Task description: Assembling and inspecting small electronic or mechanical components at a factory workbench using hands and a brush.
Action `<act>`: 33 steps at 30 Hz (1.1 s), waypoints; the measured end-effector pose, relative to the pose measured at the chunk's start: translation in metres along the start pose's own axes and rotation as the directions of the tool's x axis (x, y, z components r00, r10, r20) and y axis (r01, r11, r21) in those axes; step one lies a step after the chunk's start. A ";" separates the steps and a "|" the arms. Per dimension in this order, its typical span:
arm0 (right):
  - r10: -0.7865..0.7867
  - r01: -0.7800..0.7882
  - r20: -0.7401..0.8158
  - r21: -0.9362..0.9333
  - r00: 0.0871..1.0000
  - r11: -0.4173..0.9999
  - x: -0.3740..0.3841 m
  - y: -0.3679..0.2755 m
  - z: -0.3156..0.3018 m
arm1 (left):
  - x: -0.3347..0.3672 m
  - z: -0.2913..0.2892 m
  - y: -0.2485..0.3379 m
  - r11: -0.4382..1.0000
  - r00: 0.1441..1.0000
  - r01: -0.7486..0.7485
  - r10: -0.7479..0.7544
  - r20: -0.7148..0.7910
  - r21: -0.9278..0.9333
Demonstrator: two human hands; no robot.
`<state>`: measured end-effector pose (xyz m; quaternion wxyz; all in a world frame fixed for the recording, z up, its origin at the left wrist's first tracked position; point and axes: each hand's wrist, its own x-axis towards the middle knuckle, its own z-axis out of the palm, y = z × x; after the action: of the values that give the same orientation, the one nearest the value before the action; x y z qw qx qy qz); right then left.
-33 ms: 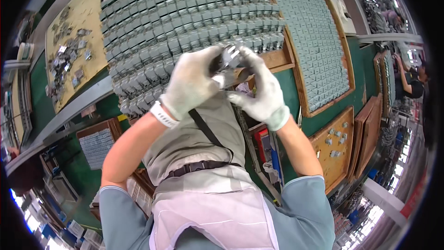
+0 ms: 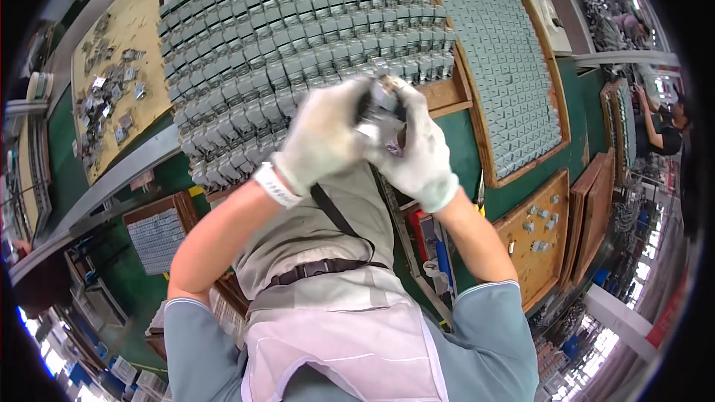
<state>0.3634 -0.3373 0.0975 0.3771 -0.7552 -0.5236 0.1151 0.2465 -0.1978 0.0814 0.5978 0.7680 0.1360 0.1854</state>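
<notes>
Metal piece: a shiny grey metal piece (image 2: 383, 97) is up between the two hands, in front of the near edge of the block rows; it is partly covered and blurred, so whether it is one piece or more cannot be told.
Left hand: the white-gloved left hand (image 2: 322, 134) has its fingers curled in and gripping the metal piece from the left; motion blurs their outline.
Right hand: the white-gloved right hand (image 2: 421, 150) has its fingers bent around the other side, gripping the same spot.
Left wrist: a white band (image 2: 275, 184) circles it.
Block rows: many grey blocks (image 2: 298, 26) stand in close rows beyond the hands, with a wooden edge (image 2: 447, 97) at the right.
Right tray: a wood-framed tray (image 2: 489, 171) beside them is packed with small grey pieces (image 2: 506, 67).
Near right tray: a wooden tray (image 2: 521, 268) carries a few scattered grey bits (image 2: 541, 223); brown boards (image 2: 592, 193) lean beside it.
Left board: a pale yellow board (image 2: 149, 11) bears loose shiny scraps (image 2: 112, 97).
Lap: a black belt (image 2: 320, 268) crosses pale clothing.
Far right: another person (image 2: 663, 134), arms reaching out.
</notes>
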 end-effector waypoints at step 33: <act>-0.212 0.194 0.149 0.124 0.966 0.973 0.398 -0.043 0.058 | -0.083 -0.159 0.016 0.935 0.963 -0.054 0.141 -0.228 0.351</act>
<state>0.4691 0.0448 0.1752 0.3834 -0.6642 -0.6202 0.1648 0.1006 -0.0992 0.1211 0.4234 0.8363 0.2017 0.2839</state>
